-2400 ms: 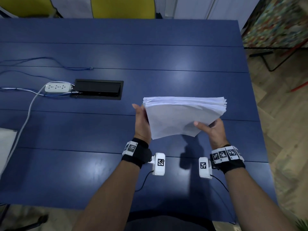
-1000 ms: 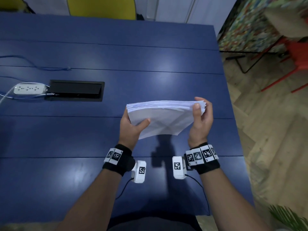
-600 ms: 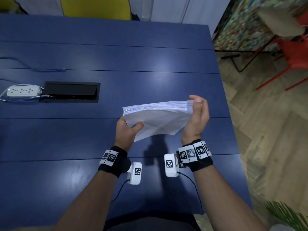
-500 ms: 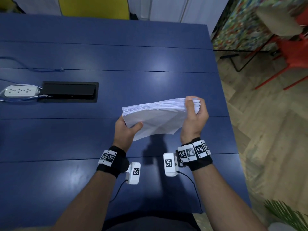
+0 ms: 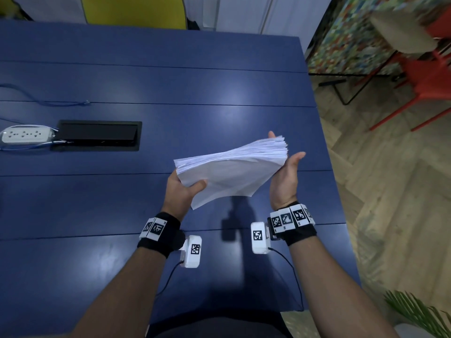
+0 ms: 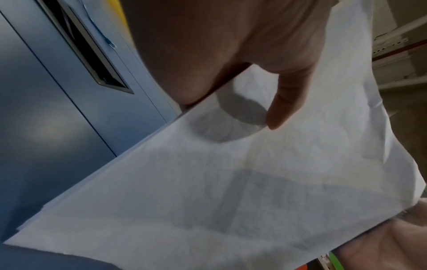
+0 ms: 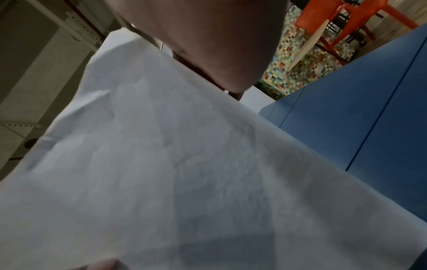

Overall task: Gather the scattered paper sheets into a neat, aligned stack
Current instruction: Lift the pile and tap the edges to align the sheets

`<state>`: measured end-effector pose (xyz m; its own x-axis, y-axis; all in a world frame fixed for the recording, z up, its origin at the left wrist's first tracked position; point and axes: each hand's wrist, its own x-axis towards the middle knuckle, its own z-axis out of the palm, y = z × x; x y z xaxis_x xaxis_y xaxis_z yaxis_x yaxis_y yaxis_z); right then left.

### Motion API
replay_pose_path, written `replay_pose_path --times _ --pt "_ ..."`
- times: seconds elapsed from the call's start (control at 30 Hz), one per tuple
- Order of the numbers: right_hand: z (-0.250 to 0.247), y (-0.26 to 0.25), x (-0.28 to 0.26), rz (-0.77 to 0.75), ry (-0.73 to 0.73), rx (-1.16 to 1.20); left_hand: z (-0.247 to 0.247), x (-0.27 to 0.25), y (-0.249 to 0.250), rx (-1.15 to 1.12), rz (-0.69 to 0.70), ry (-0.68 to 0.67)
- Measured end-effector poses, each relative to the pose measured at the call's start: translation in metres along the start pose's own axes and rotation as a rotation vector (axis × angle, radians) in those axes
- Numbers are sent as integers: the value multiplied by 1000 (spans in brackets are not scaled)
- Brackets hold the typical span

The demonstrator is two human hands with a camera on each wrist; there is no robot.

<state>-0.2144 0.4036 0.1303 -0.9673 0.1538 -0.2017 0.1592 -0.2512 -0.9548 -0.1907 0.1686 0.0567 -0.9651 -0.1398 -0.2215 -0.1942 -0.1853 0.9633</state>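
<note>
We held the paper stack (image 5: pixel 231 172) in the air above the blue table (image 5: pixel 146 69). Our left hand (image 5: pixel 181 191) gripped its left corner, thumb on the near face, while our right hand (image 5: pixel 285 178) lay flat and unclenched against its right edge.

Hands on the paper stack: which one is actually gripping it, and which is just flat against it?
The left hand grips the paper stack, thumb curled over its near corner. The right hand lies open against the stack's right edge, fingers straight.
</note>
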Motion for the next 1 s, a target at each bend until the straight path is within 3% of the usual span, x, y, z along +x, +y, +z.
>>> replay_pose_path --times 0.2,0.6,0.77,1.0 --pt "-3 2 0 15 -77 121 1 -2 5 13 -15 -14" --pt "-11 10 2 -176 -97 -87 -4 2 27 41 6 -74" --pt "-20 37 11 12 -110 -233 0 0 13 87 -107 -60" --pt "-35 73 29 158 -113 -424 -1 -4 -29 202 -272 -52"
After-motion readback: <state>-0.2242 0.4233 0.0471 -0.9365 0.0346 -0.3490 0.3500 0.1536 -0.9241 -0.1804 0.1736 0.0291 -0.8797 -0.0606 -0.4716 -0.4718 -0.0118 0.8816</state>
